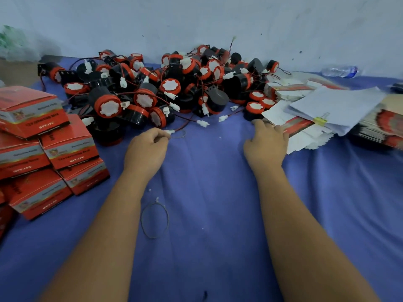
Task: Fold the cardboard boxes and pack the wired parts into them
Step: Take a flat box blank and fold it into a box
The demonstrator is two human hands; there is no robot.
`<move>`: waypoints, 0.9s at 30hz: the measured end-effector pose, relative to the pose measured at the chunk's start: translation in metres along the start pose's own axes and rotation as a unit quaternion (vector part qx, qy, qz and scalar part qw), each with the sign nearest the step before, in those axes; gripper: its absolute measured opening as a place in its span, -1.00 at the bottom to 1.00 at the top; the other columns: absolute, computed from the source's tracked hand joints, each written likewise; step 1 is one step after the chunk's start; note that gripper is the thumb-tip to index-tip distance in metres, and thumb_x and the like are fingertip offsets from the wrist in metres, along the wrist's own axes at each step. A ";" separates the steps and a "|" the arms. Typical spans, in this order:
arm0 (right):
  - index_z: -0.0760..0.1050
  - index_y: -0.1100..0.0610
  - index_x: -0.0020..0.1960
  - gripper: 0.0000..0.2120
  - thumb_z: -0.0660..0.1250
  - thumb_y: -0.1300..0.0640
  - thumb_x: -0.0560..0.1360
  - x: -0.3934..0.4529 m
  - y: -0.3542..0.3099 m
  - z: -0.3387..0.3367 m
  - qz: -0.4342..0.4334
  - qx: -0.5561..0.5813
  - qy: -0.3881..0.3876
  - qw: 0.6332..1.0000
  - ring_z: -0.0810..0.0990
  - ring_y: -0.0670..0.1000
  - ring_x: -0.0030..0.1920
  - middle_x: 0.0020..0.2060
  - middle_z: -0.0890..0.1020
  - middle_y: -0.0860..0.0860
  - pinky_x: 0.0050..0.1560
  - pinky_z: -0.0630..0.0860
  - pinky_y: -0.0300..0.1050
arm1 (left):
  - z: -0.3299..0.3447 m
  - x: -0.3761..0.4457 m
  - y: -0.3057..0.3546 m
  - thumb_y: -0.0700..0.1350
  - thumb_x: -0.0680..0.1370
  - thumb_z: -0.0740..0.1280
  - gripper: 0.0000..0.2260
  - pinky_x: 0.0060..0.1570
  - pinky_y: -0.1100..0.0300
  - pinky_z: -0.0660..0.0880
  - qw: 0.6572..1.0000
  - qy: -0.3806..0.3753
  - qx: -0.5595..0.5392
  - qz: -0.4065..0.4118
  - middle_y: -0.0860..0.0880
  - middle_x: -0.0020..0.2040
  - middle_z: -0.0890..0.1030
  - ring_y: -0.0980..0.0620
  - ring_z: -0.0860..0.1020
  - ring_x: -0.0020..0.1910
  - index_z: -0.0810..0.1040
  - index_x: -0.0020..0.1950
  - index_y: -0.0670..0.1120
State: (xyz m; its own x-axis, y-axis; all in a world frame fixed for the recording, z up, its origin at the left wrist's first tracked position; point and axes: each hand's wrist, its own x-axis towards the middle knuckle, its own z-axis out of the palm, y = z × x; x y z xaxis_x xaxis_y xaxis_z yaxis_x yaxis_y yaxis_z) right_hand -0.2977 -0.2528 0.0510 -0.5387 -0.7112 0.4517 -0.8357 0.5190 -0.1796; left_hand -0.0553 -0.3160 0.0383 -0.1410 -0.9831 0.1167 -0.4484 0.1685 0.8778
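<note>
Nearest, both bare forearms reach forward over the blue cloth-covered surface (pixel 207 247), roughly parallel and well apart. A thin wire loop (pixel 154 221) lies flat on the cloth between them, closer to the left arm.

Left hand (pixel 147 149): knuckles up, fingers curled, thumb and fingertips pinching a white connector (pixel 171 132) at the end of a red-and-black lead that runs back toward the pile.

Right hand (pixel 267 140): palm down, fingers fairly straight, resting on the near edge of a stack of flat unfolded boxes (pixel 296 127); it grips nothing that can be made out. Loose white sheets held by a yellow clip (pixel 320 121) lie on top of that stack.

Left side: folded red boxes (pixel 43 149) stacked in a loose heap.

Farther back, against the pale wall: a heap of wired parts (pixel 165 88), black bodies with red caps, leads tangled. A plastic bottle (pixel 340 71) lies far right.
</note>
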 end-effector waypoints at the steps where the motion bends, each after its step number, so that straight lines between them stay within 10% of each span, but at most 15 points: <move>1: 0.39 0.11 0.39 -0.48 0.23 0.26 0.43 -0.002 0.000 -0.002 0.012 0.015 0.016 1.000 0.36 0.23 0.28 0.25 0.50 0.17 0.24 0.19 0.05 | 0.000 0.000 0.000 -0.06 0.60 0.24 -0.81 -0.25 0.15 0.41 1.000 -0.001 0.001 0.000 0.09 -0.20 0.57 0.12 0.41 -0.26 0.61 0.07 0.17; 5: 0.27 0.09 0.44 -0.43 0.29 0.20 0.45 -0.006 0.007 -0.005 0.138 0.005 -0.017 0.990 0.10 0.26 0.50 0.47 0.22 0.27 0.45 0.01 0.16 | -0.001 -0.004 0.002 -0.07 0.61 0.23 -0.81 -0.21 0.01 0.50 1.000 -0.004 0.011 0.009 0.06 -0.17 0.61 -0.03 0.51 -0.20 0.60 0.05 0.17; 12: 0.51 0.19 0.23 -0.61 0.22 0.37 0.43 -0.001 0.027 -0.012 0.123 0.025 0.073 0.989 0.42 0.22 0.22 0.13 0.60 0.18 0.20 0.22 0.01 | -0.001 -0.006 0.004 -0.09 0.61 0.23 -0.81 -0.16 -0.02 0.51 0.999 0.002 0.024 0.026 -0.05 -0.06 0.64 -0.02 0.50 -0.16 0.58 -0.01 0.18; 20: 0.63 0.24 -0.18 -0.91 0.40 0.39 0.38 -0.019 -0.036 -0.032 -0.188 0.120 0.299 0.928 0.57 0.21 -0.32 -0.34 0.62 0.14 -0.24 0.46 0.01 | 0.011 -0.018 0.024 -0.02 0.67 0.19 -0.81 -0.23 0.07 0.57 0.994 -0.042 -0.083 0.054 0.05 -0.12 0.67 0.03 0.62 -0.23 0.60 0.02 0.14; 23: 0.63 0.22 -0.06 -0.88 0.38 0.27 0.41 -0.046 -0.082 -0.028 -0.338 0.192 0.165 0.906 0.58 0.19 -0.18 -0.19 0.65 0.11 -0.12 0.45 0.05 | 0.013 -0.016 0.033 0.07 0.68 0.15 -0.70 -0.25 0.26 0.58 0.943 -0.094 -0.319 -0.029 0.04 -0.13 0.72 0.14 0.68 -0.18 0.64 0.05 -0.01; 27: 0.59 0.26 0.14 -0.72 0.36 0.21 0.45 -0.067 -0.115 -0.020 -0.379 0.320 -0.108 0.862 0.52 0.15 0.11 0.07 0.63 0.11 0.14 0.43 0.06 | 0.004 -0.006 0.020 -0.21 0.66 0.20 -0.82 -0.26 0.27 0.56 0.935 0.035 -0.347 -0.054 0.06 -0.23 0.68 0.15 0.66 -0.23 0.59 0.01 -0.10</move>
State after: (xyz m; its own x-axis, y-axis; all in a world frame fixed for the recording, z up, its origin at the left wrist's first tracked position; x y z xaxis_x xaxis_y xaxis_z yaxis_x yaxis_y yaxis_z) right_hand -0.1636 -0.2554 0.0593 0.2372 -0.8385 0.4906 -0.8069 -0.4512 -0.3811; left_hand -0.0673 -0.3067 0.0536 -0.0596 -0.9981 0.0182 0.2288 0.0040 0.9735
